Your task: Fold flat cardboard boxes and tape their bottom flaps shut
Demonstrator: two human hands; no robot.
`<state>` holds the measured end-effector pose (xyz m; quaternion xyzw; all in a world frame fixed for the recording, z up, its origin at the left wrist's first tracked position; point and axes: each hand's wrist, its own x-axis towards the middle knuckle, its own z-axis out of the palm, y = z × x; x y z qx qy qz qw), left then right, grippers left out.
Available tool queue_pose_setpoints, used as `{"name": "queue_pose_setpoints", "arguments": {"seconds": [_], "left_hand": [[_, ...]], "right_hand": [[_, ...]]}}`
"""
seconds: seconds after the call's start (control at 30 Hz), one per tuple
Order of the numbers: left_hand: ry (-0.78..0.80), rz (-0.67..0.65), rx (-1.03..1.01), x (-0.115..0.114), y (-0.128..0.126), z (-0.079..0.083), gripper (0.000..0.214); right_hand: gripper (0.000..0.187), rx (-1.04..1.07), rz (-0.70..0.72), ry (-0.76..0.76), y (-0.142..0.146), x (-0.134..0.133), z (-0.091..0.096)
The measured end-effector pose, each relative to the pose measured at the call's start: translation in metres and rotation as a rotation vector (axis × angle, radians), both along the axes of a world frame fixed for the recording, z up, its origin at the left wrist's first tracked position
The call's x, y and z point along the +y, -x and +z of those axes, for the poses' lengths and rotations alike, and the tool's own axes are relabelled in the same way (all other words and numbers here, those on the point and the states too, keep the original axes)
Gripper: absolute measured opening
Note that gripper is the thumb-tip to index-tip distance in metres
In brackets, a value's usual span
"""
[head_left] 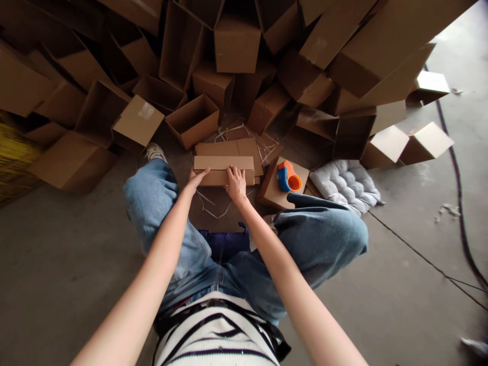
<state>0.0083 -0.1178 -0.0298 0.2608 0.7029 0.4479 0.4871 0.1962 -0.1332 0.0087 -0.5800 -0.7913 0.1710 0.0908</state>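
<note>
A folded cardboard box (224, 163) lies between my feet, its upper flap lying flat along the front. My left hand (197, 179) grips the box's left end, thumb stretched over the face and the other fingers partly hidden at the side. Over the right half, my right hand (235, 183) rests with fingers spread on the cardboard. Behind it is a flattened cardboard piece (247, 147). To the right, an orange and blue tape dispenser (288, 177) sits on top of another carton (272, 190), apart from both hands.
A heap of open cartons (236, 48) fills the far side. White plastic strapping (215, 213) lies loose around the box. A grey tufted cushion (345, 185) is at the right, with a black cable (453, 168) on the floor beyond. Something yellow (17, 157) stands at far left.
</note>
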Motion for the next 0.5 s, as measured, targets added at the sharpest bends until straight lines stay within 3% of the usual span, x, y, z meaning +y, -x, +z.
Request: {"name": "queue_pose_setpoints", "arguments": {"seconds": [0.17,0.33,0.4,0.5], "left_hand": [[0.011,0.016,-0.012,0.001,0.0,-0.002,0.073],[0.036,0.029,-0.013,0.004,0.0,-0.004,0.071],[0.039,0.028,-0.012,0.006,0.0,-0.004,0.067],[0.029,0.02,-0.014,0.007,0.0,-0.002,0.059]], "right_hand": [[0.069,0.028,0.01,0.002,-0.001,0.0,-0.001],[0.038,0.157,-0.057,-0.001,-0.006,0.013,0.0],[0.039,0.238,-0.139,0.004,-0.016,0.022,-0.004],[0.053,0.379,-0.396,-0.026,-0.043,0.037,-0.017]]}}
